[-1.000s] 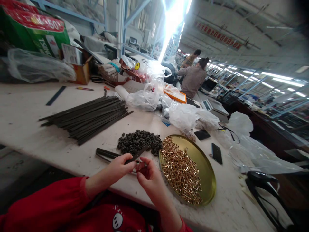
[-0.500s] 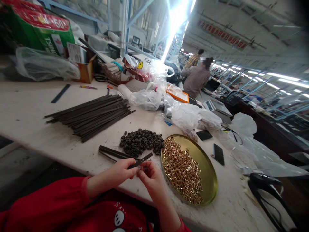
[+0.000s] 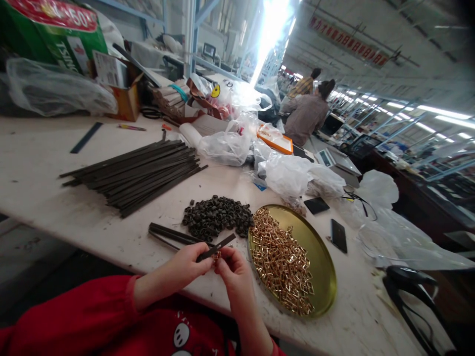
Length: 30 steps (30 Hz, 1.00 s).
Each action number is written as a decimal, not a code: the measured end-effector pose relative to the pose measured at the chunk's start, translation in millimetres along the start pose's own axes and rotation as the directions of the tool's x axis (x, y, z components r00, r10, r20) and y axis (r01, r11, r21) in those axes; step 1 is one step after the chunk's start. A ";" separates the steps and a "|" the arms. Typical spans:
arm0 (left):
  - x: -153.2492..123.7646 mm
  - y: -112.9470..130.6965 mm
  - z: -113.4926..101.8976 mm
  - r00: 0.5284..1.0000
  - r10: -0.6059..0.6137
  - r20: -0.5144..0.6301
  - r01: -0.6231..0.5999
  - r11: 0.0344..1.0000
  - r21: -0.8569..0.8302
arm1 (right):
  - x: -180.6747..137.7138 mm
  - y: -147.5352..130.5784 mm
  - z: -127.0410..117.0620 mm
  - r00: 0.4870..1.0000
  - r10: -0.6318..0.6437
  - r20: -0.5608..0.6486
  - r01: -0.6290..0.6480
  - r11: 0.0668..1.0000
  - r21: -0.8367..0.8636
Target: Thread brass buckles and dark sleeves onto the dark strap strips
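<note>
My left hand (image 3: 189, 267) pinches a dark flat strap (image 3: 227, 241) whose end sticks out to the upper right. Close against it, the fingers of my right hand (image 3: 234, 269) are closed on a small gold buckle (image 3: 217, 256) at the strap; whether the strap runs through it I cannot tell. More dark straps (image 3: 166, 231) lie just beyond my left hand. Behind both hands is a heap of small black loops (image 3: 215, 216). To the right, many gold rectangular buckles (image 3: 282, 262) cover the left part of a round gold tray (image 3: 323, 277).
A fanned stack of long dark strips (image 3: 137, 173) lies at the left, with a pen (image 3: 131, 127) behind. Plastic bags (image 3: 285, 173), an orange-edged box (image 3: 274, 139) and a phone (image 3: 338, 236) lie farther back and right. Two people (image 3: 306, 116) are in the background.
The gold buckle now shows between my right fingertips by the strap, where it was mostly hidden before. My hands stay nearly in place; the view has shifted slightly.
</note>
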<state>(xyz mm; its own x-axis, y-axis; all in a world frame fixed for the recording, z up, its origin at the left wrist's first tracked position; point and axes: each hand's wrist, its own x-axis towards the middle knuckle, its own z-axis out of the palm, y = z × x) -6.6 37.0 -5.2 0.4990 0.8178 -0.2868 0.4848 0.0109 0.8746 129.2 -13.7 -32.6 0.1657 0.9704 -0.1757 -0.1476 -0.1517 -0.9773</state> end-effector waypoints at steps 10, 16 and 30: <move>2.8 2.4 -7.8 0.992 0.045 0.116 -0.051 0.997 0.053 | 2.1 -1.4 -1.6 0.997 0.033 0.065 -0.033 0.999 -0.001; -9.2 4.6 -31.0 0.986 0.109 0.124 -0.118 0.990 0.074 | -3.2 -11.3 -3.4 0.985 0.151 -0.089 -0.114 0.939 0.325; -29.7 7.2 -9.6 0.986 0.124 0.112 -0.134 0.987 0.086 | -30.1 -1.3 23.8 0.974 0.221 0.055 -0.216 0.821 0.529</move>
<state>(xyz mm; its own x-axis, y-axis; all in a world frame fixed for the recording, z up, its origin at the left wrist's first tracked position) -24.8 18.3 13.4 0.6328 0.7431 -0.2178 0.4733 -0.1486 0.8683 101.1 -38.2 -23.2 0.0752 0.9215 -0.3809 -0.6728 -0.2350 -0.7015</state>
